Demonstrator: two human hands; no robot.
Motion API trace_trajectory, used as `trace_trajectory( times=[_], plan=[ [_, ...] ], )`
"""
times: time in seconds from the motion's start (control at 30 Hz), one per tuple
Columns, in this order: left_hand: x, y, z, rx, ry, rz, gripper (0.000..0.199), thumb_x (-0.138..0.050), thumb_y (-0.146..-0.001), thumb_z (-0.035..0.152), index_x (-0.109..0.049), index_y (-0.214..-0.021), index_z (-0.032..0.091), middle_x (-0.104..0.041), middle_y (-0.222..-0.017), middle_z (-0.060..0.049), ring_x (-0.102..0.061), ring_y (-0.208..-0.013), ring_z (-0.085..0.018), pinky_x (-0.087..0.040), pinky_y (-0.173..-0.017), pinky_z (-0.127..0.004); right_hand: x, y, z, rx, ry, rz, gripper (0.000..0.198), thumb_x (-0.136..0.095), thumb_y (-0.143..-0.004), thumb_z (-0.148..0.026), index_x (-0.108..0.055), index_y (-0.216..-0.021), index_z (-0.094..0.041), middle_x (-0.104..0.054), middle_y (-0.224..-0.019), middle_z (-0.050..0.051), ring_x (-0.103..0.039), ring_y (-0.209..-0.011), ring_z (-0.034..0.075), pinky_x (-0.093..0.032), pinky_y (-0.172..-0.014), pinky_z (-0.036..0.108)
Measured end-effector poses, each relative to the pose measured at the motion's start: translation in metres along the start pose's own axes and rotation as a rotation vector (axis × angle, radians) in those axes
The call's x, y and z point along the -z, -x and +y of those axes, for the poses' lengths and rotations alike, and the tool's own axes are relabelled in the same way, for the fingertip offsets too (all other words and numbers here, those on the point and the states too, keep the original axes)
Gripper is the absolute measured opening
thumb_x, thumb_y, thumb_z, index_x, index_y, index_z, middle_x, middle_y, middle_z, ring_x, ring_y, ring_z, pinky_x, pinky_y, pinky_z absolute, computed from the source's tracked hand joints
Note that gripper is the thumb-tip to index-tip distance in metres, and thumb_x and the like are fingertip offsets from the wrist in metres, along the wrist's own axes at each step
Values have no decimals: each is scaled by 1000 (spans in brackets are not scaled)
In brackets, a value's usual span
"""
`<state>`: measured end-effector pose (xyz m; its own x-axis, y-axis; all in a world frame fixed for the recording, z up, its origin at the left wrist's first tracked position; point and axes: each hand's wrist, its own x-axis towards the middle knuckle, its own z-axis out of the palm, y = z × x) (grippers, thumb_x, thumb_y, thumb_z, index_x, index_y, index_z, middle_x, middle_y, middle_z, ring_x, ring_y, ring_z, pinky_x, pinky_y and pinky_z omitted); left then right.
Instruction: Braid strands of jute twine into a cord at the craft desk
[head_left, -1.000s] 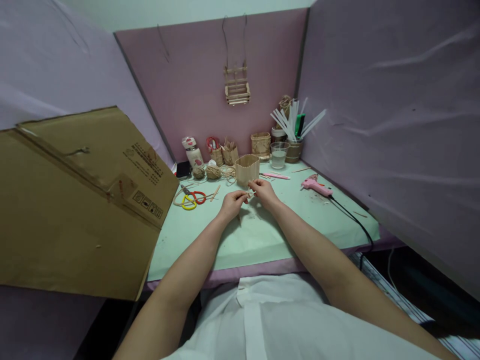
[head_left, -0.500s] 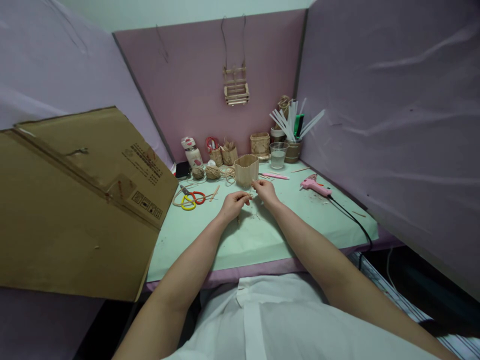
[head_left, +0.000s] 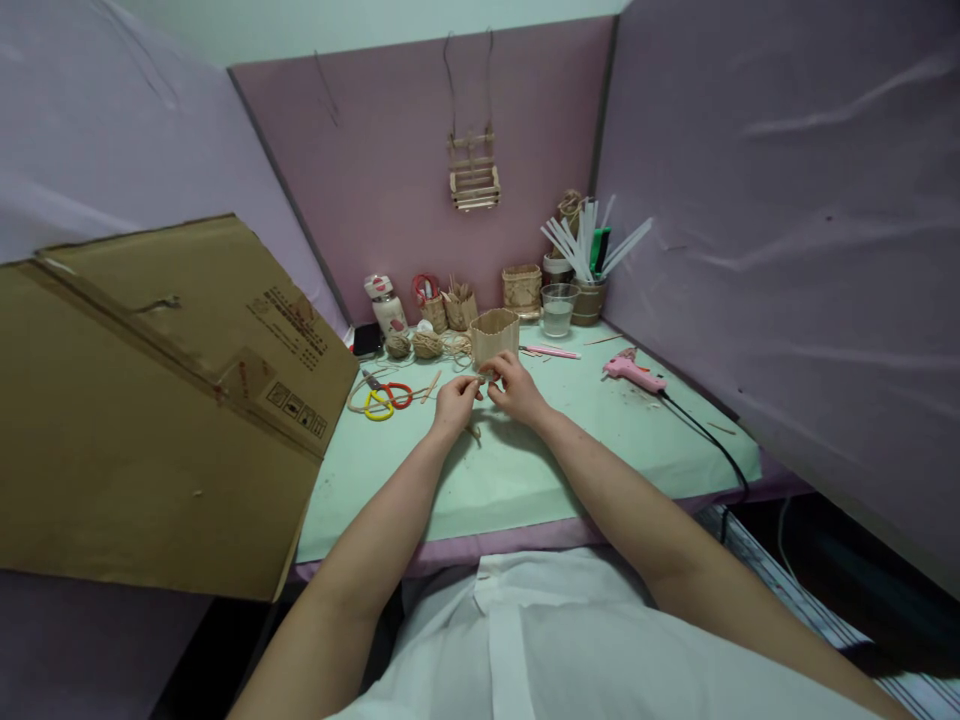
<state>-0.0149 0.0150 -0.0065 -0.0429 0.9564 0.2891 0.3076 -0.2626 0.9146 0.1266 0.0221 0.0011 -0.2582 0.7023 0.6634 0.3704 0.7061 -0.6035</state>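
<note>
Both hands meet over the table just in front of a hexagon-like wooden-stick holder (head_left: 495, 338). My left hand (head_left: 454, 404) is closed in a pinch, and a thin tan strand of twine (head_left: 475, 434) trails out below it. With thumb and fingers bent together, my right hand (head_left: 517, 390) is closed close beside the left fingertips. What lies between its fingers is too small to make out. The right fingers overlap the lower front of the holder in view; whether they touch it I cannot tell.
Scissors (head_left: 388, 398) lie left, near twine balls (head_left: 427, 345). A pink glue gun (head_left: 634, 372) with a black cord lies right. Behind stand a cup of water (head_left: 557, 312), a woven holder (head_left: 522, 290) and a bottle (head_left: 387, 308). A large cardboard sheet (head_left: 172, 440) leans at left.
My right hand has moved slightly left and turned, its fingers now curled over near the left fingertips. My left hand has shifted a little left. The tan strand shows more clearly below it.
</note>
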Motion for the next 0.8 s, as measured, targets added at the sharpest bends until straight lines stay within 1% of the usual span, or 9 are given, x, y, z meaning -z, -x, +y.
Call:
trace_trajectory(
  times=[0.07,0.17,0.23,0.33,0.4,0.47,0.53,0.7,0.8],
  plan=[
    [0,0,0,-4,-2,-5,21,-51,-75,31,-64,-80,16,-59,-58,1,-55,-63,-14,-42,-67,-26,1,1,0,16,30,-16,22,-50,-73,-14,-58,-92,-20,-47,-96,5,-50,-75,14,-41,-69,27],
    [1,0,-2,-15,-41,-14,20,-51,-76,31,-64,-77,16,-59,-60,1,-55,-63,-14,-42,-68,-27,2,2,-1,40,79,-23,13,-52,-77,-19,-59,-88,-20,-47,-93,5,-49,-78,14,-41,-71,27],
    [1,0,-3,-21,-71,-18,20,-51,-76,31,-64,-76,16,-60,-60,0,-55,-63,-14,-42,-69,-27,2,2,-1,47,96,-18,11,-51,-80,-23,-60,-85,-20,-47,-92,5,-49,-79,15,-40,-71,27],
    [0,0,-4,-21,-81,-22,21,-51,-75,31,-65,-78,16,-60,-60,1,-54,-62,-14,-42,-68,-27,1,1,1,36,68,-5,11,-51,-81,-26,-60,-83,-20,-48,-90,4,-49,-77,14,-39,-71,26],
    [0,0,-4,-23,-57,-32,22,-51,-75,32,-65,-80,16,-59,-59,1,-54,-62,-14,-41,-67,-27,-1,-1,2,-5,4,14,12,-51,-81,-27,-60,-80,-19,-49,-86,3,-48,-75,14,-39,-70,26],
    [0,0,-3,-27,-28,-44,24,-51,-75,32,-65,-82,15,-58,-58,1,-53,-60,-13,-41,-65,-26,-3,-3,3,-81,-87,41,13,-52,-79,-29,-58,-76,-18,-50,-81,2,-48,-74,13,-39,-69,26],
    [0,0,-2,-28,-16,-55,25,-51,-75,33,-66,-84,15,-57,-57,2,-51,-57,-12,-39,-62,-25,-6,-5,4,-190,-194,57,15,-54,-76,-32,-56,-72,-18,-51,-77,1,-48,-73,13,-38,-68,26],
    [-1,0,1,-49,-20,-97,24,-51,-75,32,-66,-82,15,-54,-52,3,-47,-54,-11,-37,-59,-23,-8,-5,3,-531,-538,17,20,-57,-69,-37,-55,-73,-18,-54,-70,-2,-46,-64,11,-34,-58,23],
    [-3,0,1,-48,-27,-123,25,-50,-76,31,-67,-83,15,-53,-51,4,-46,-52,-10,-35,-56,-23,-8,-5,3,-670,-672,24,20,-59,-65,-37,-54,-71,-18,-56,-70,-1,-47,-63,10,-33,-56,22]
  ],
)
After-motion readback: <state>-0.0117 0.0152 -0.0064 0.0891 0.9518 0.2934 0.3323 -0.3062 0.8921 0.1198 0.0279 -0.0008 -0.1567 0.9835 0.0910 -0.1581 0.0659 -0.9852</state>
